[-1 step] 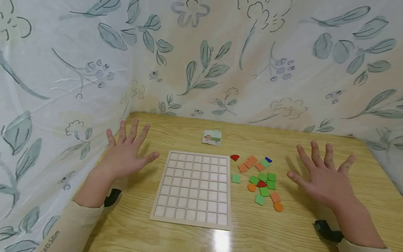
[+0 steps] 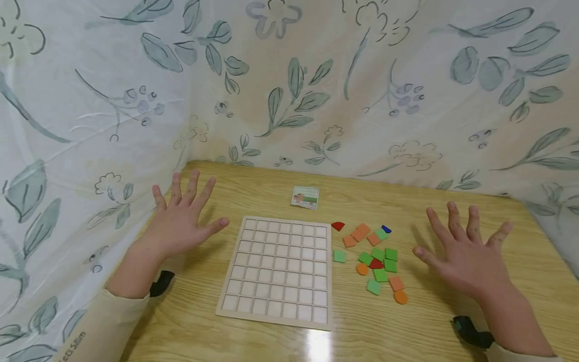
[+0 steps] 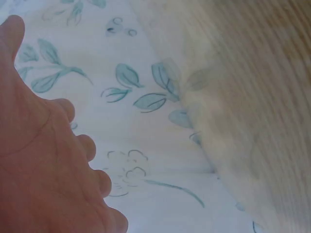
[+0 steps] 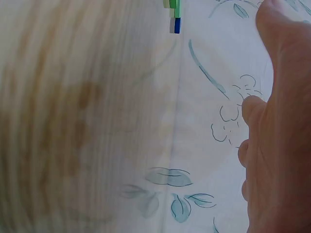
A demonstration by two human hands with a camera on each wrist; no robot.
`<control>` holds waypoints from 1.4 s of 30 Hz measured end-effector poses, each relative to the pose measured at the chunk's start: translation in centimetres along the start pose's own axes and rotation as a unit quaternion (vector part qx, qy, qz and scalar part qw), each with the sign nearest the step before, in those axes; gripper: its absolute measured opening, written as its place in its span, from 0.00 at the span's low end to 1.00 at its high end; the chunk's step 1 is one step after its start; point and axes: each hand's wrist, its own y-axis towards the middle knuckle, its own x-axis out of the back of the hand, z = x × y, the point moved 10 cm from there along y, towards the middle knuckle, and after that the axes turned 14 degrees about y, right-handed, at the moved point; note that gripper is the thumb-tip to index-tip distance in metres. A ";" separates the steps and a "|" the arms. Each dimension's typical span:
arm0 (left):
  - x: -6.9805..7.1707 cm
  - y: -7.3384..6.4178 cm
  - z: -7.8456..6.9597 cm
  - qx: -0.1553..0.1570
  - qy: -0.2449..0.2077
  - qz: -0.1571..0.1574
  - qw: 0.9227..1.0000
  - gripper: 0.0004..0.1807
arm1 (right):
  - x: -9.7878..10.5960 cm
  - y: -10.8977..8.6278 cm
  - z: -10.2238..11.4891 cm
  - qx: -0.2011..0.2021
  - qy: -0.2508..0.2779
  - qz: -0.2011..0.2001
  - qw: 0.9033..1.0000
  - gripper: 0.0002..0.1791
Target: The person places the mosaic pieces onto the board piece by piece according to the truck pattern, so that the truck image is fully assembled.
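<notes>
My left hand [image 2: 174, 226] is spread palm down at the left of a wooden grid board [image 2: 277, 319], fingers straight and apart, with nothing in it. Spread the same way, my right hand [image 2: 468, 261] is to the right of a scatter of flat pieces and holds nothing. Among those pieces are several green squares [image 2: 380, 275], orange squares [image 2: 360, 233], two orange discs [image 2: 400, 297], two red wedges [image 2: 338, 226] and a small blue piece [image 2: 386, 229]. The board's square cells hold no pieces. In the wrist views, the left palm [image 3: 39, 160] and right palm [image 4: 282, 136] show bare.
A small picture card [image 2: 305, 197] with a coloured pattern on a grid lies behind the board. The wood-grain table [image 2: 190, 311] meets a leaf-patterned cloth [image 2: 289, 75] at the back and left. Dark wrist straps [image 2: 162, 283] show by both sleeves.
</notes>
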 end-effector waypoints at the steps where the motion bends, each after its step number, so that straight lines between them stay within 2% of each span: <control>1: 0.0 0.0 0.0 0.000 -0.001 0.001 1.000 0.59 | 0.0 0.0 0.0 0.000 0.001 0.000 1.000 0.57; 11: 0.5 0.0 -0.7 -0.007 -0.003 0.007 1.000 0.58 | -0.1 0.1 -0.2 -0.005 0.008 0.000 1.000 0.57; 25: 0.1 0.2 -0.1 -0.004 -0.011 0.014 1.000 0.59 | -0.2 0.3 -0.3 -0.011 0.010 0.002 1.000 0.58; 28: 0.0 0.2 -0.2 -0.009 -0.020 0.014 1.000 0.60 | -0.6 0.4 -0.2 -0.011 0.019 0.006 1.000 0.58; 30: -0.1 0.3 -0.3 -0.021 -0.041 0.016 0.999 0.60 | -1.0 0.6 0.2 -0.006 0.044 0.008 0.999 0.56; 33: -0.7 0.2 -0.8 -0.048 -0.106 0.025 0.993 0.60 | -1.5 0.7 1.3 0.016 0.127 0.003 0.992 0.52; 37: -1.8 -0.3 -2.0 -0.083 -0.218 0.039 0.972 0.49 | -1.7 0.8 3.0 0.047 0.249 -0.009 0.967 0.42; 40: -2.5 -0.5 -3.0 -0.096 -0.278 0.050 0.955 0.36 | -1.8 0.6 4.0 0.051 0.293 -0.022 0.955 0.33; 42: -3.1 -0.7 -3.5 -0.098 -0.300 0.060 0.947 0.31 | -2.0 0.4 4.5 0.055 0.305 -0.034 0.950 0.28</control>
